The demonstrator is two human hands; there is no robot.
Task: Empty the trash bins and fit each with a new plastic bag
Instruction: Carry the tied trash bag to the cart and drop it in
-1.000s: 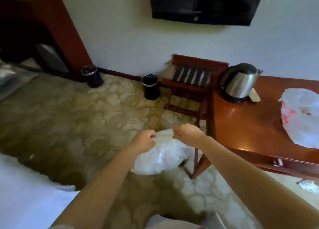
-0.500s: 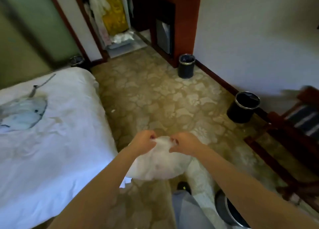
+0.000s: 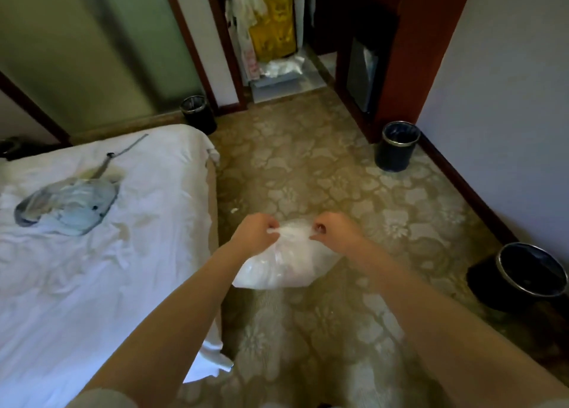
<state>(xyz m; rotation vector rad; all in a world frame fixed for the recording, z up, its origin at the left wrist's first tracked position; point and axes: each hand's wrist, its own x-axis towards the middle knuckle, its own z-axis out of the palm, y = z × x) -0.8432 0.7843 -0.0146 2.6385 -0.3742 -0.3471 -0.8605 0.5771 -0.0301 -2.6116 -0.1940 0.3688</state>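
Both hands are held out in front over the patterned carpet (image 3: pixel 308 167). The left hand (image 3: pixel 257 233) and the right hand (image 3: pixel 334 230) each have their fingers (image 3: pixel 271 226) curled tight, pinching the bunched top edge of a white plastic bag (image 3: pixel 286 266). The strip of plastic between the two sets of fingers is drawn taut, and the rest of the bag hangs full and rounded just below them, clear of the floor.

Right of the fingers and a little nearer the person, a black trash bin (image 3: pixel 492 287) with a metal rim stands by the skirting. Beyond the fingers to the right, a second black bin (image 3: pixel 394 156) sits against the corner of a red-brown cabinet (image 3: pixel 428 38); it seems to hold a clear liner, though the blur makes that unsure. Far beyond and to the left, a third bin (image 3: pixel 200 123) stands beside the door frame. Left of the fingers lies a bed (image 3: pixel 92 284) in white sheets with a pale blue bag (image 3: pixel 67 206) on it.
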